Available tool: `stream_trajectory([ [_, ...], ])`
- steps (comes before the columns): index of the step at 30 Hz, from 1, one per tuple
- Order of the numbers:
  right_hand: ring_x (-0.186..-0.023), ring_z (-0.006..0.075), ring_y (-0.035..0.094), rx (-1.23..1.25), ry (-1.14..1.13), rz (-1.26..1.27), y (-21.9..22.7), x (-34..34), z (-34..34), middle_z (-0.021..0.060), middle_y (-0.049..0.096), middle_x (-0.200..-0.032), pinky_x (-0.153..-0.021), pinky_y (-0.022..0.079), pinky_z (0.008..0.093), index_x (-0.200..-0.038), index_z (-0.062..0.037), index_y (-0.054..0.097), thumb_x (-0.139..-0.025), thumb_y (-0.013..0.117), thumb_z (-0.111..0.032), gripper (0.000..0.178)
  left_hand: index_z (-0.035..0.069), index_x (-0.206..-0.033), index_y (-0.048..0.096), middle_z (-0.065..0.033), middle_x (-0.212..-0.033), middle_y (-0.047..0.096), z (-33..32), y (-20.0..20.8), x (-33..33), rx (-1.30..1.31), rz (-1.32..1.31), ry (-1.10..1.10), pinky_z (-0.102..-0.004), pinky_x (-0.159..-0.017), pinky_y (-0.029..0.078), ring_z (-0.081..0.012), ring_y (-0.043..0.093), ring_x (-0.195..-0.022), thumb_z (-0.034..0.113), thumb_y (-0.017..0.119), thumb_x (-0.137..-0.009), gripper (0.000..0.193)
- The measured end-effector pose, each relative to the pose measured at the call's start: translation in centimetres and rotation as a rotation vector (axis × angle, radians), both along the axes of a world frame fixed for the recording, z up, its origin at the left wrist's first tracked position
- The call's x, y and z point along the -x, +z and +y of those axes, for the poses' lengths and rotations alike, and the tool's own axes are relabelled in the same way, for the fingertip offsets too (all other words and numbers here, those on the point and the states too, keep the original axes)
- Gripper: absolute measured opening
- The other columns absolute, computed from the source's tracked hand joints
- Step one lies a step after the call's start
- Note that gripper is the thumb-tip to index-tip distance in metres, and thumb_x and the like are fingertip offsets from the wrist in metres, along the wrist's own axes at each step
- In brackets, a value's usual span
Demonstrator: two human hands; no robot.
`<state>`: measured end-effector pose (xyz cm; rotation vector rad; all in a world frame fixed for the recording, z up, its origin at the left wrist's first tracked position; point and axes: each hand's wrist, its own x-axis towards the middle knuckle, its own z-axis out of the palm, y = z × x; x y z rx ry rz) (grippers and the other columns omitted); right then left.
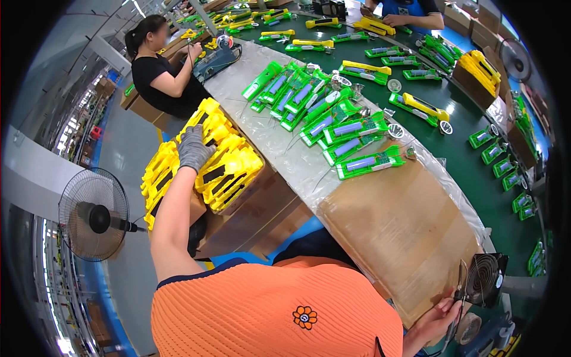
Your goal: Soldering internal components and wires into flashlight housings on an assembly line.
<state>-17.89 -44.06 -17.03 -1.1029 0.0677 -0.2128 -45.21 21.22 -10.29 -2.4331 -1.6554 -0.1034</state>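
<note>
My left hand (195, 150), in a grey glove, reaches onto a pile of yellow plastic housings (229, 169) with black strips. Its fingers are stretched and spread over the pieces, and I see none lifted. Low on the right, my bare right hand (437, 321) is closed around a soldering iron (458, 294), whose thin tip points up. Just beside that tip stands a small black fan (485, 278) with a round guard. Green housings (363, 163) with blue cells, circuit boards and loose wires lie in rows on the bench ahead of me.
A flat brown cardboard sheet (398, 232) covers the near bench. The yellow pile sits on cardboard boxes (256, 214). A green conveyor (428, 149) carries more green and yellow units. A standing fan (95, 214) is at left. One co-worker (169, 74) works at far left, another (410, 15) at the back.
</note>
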Motion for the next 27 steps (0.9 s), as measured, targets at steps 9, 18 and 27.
stream_trajectory([
  [9,-0.059,0.0093,0.04,0.004,0.005,-0.018,0.6,0.2,0.0,-0.0008,0.034,-0.062,-0.108,0.045,0.0444,-0.087,-0.0086,0.046,-0.103,0.049,-0.01,0.016,-0.001,-0.134,0.05,-0.0258,-0.131,0.052,3.7,0.7,4.1,-0.367,-0.289,-0.322,-0.0432,-0.111,0.037,-0.0426,0.049,-0.124,0.035,0.082,-0.066,0.083],
  [18,-0.061,0.0106,0.045,-0.072,0.036,-0.019,0.1,0.1,0.8,-0.0012,0.04,-0.064,-0.098,0.048,0.0387,-0.095,-0.0124,0.049,-0.101,0.053,-0.009,0.008,0.002,-0.126,0.051,-0.015,-0.115,0.055,-10.9,7.8,-10.9,0.007,-0.618,-0.989,-0.0385,-0.1,0.047,-0.0292,0.057,-0.112,0.006,0.082,-0.069,0.065],
  [27,-0.057,0.0124,0.047,-0.052,-0.091,-0.122,2.4,2.3,-0.8,0.0042,0.048,-0.069,-0.085,0.052,0.0375,-0.096,-0.0062,0.046,-0.096,0.056,-0.005,0.01,0.003,-0.123,0.058,-0.0196,-0.115,0.057,-32.8,5.8,-30.4,0.244,-0.266,-1.693,-0.0469,-0.099,0.046,-0.0367,0.057,-0.111,0.025,0.078,-0.069,0.061],
])
